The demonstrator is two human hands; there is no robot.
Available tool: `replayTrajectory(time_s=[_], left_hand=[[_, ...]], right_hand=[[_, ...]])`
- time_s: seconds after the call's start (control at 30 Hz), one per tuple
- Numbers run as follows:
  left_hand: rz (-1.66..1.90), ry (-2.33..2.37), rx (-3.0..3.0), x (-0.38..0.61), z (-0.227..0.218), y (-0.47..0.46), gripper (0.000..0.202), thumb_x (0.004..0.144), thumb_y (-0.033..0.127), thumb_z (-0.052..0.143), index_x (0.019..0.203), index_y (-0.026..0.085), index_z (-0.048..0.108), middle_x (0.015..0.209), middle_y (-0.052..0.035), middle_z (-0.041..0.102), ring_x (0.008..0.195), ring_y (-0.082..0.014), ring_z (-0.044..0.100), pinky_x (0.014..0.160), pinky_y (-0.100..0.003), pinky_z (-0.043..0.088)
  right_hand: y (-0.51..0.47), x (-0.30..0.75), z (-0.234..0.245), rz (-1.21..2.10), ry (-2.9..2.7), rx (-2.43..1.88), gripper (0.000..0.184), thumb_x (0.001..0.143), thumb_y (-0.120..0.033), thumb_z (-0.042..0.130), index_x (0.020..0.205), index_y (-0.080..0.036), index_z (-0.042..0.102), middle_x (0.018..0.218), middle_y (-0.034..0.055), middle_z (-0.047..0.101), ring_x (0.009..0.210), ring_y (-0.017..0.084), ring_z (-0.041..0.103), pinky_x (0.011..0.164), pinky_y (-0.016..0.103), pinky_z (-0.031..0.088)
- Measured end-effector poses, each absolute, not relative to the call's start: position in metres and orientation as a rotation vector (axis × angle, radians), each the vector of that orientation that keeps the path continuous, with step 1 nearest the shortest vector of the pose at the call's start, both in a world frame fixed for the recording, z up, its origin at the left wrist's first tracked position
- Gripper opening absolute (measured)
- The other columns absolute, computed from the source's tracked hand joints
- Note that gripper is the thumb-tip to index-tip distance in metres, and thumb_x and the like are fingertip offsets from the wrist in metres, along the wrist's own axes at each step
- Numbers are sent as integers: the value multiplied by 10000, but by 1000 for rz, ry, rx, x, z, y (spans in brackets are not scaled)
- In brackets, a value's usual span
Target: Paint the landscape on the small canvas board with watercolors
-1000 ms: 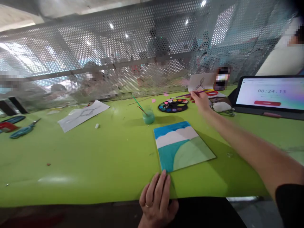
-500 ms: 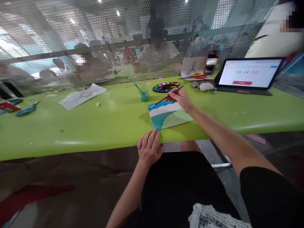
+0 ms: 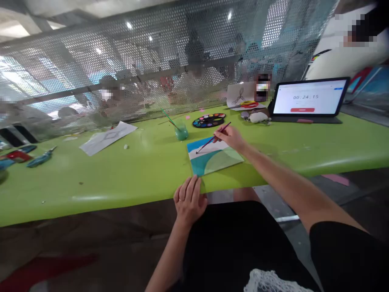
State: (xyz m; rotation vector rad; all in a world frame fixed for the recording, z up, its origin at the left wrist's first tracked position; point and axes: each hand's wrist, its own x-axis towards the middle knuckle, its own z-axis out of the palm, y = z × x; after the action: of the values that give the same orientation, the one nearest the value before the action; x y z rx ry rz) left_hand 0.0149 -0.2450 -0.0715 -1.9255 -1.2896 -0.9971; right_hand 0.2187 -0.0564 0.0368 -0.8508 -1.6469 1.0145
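Note:
A slim dark paintbrush (image 3: pixel 207 144) is pinched in my right hand (image 3: pixel 231 138). Its dark tip is over the white band of a small painted canvas (image 3: pixel 224 160); whether it touches, I cannot tell. The canvas lies flat, with blue along the top, white below that, then teal and a pale green curve. My left hand (image 3: pixel 189 202) rests on the table's front edge with fingers stretched out, fingertips by the canvas's lower left corner. Behind the canvas are a round-welled paint palette (image 3: pixel 209 120) and a jar of greenish water (image 3: pixel 181 133) with brushes standing in it.
On the green table (image 3: pixel 121 178) a tablet (image 3: pixel 308 99) showing a timer stands at right, beside keys with a fluffy charm (image 3: pixel 258 117). A drawing sheet (image 3: pixel 109 138) lies left; paint tubes (image 3: pixel 41 158) lie farther left. A perforated metal screen (image 3: pixel 152 73) rises behind. Someone in white (image 3: pixel 337 65) is at right.
The brush tip has moved from the blue strip at the canvas's left edge down onto the white band. My left hand keeps its place at the corner. The camera view has tilted slightly.

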Motion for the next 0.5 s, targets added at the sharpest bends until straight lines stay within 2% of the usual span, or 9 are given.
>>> replayTrajectory(time_s=[0.1,0.27,0.5], left_hand=[[-985,-1275,-1934,14,-69,-246,515,852,306,535,1347,162,536,1285,-91,639,1157,-262,594,1002,-395,335],[-986,-1257,-1922,14,-67,-246,503,854,278,528,1345,172,540,1271,-89,649,1146,-251,604,1007,-379,329],[-978,-1265,-1928,13,-70,-245,497,861,290,513,1341,164,545,1283,-93,640,1156,-262,595,1004,-394,334]], right_hand=[[-54,225,40,993,-1628,-859,339,735,-513,725,747,-212,569,635,25,705,634,172,671,610,292,500],[-51,217,34,1039,-1612,-832,357,772,-559,666,765,-218,561,688,38,720,691,187,697,609,293,512],[-47,218,30,1083,-1652,-805,326,729,-493,738,760,-196,607,625,40,711,628,173,680,579,277,496]])
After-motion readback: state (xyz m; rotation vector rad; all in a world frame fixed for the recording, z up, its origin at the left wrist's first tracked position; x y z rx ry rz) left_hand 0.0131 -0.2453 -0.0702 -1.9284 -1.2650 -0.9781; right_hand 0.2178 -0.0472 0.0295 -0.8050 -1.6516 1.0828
